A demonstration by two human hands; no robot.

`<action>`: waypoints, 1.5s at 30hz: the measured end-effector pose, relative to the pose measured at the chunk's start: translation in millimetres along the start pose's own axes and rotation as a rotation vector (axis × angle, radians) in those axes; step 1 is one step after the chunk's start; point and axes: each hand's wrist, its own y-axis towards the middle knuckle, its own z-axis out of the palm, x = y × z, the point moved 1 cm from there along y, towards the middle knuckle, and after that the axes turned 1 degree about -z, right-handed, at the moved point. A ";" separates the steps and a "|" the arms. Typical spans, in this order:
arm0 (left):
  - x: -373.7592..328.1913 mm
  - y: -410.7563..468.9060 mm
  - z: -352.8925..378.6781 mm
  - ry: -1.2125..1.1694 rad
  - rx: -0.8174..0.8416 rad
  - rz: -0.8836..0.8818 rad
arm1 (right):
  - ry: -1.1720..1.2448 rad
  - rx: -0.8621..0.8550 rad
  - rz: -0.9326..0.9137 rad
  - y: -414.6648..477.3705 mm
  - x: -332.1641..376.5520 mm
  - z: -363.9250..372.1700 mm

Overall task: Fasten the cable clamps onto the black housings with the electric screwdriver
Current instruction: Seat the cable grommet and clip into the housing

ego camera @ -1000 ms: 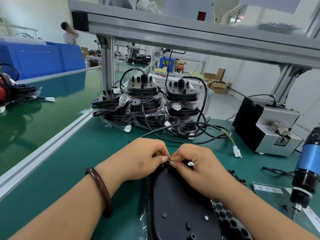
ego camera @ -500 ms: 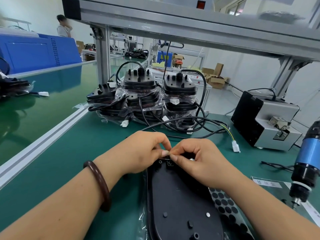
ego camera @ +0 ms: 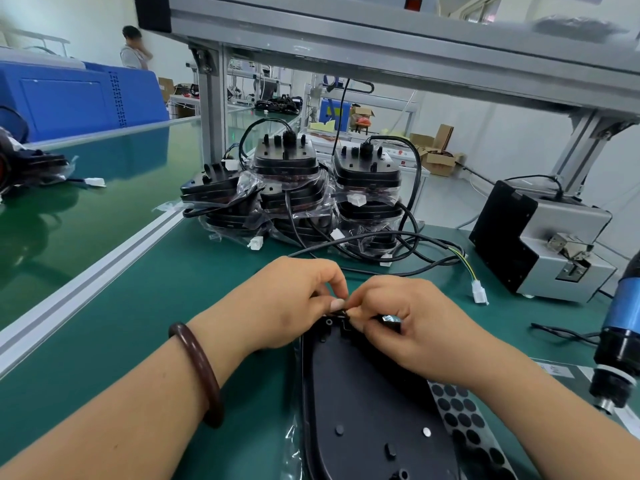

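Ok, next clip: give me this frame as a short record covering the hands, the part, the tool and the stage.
surface: green matted workbench
workpiece: flat black plastic housing, lying in front of the person
left hand: pinches a small black cable clamp at the housing's far end
right hand: pinches the same clamp
tool: blue and black electric screwdriver, upright at the right edge, not held
behind: stacks of bagged black housings
stage: clamp being placed, screwing not yet begun
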 end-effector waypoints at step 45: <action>-5.5 -14.3 15.7 -0.365 -0.095 -0.254 | -0.319 -1.232 1.142 -108.9 -97.9 -140.8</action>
